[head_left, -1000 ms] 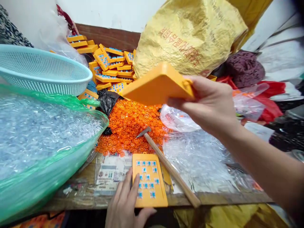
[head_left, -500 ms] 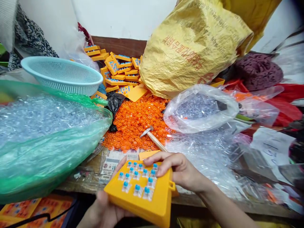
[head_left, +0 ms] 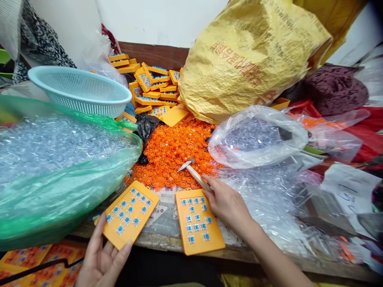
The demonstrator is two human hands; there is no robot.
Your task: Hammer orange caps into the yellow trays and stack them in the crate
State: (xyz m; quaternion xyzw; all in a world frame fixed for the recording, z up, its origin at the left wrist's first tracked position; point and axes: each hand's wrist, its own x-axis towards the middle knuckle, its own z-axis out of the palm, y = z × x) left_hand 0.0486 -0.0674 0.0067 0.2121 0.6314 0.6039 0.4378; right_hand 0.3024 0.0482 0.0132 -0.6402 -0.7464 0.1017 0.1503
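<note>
Two orange plates lie at the near tabletop [head_left: 167,235] edge: my left hand [head_left: 100,259] grips the left plate [head_left: 128,213] from below, keeping it level, while my right hand [head_left: 227,203] closes round the hammer [head_left: 196,177] handle beside the right plate [head_left: 199,221].

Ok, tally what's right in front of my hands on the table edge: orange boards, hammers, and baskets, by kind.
Orange boards near the hands: 2, one held by the left hand, one flat on the table
Hammer, under the right hand: 1
Basket: 1
Total: 4

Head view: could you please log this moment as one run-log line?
left hand: holds left orange panel | right hand: on hammer handle, beside right orange panel | behind: orange caps pile
</note>
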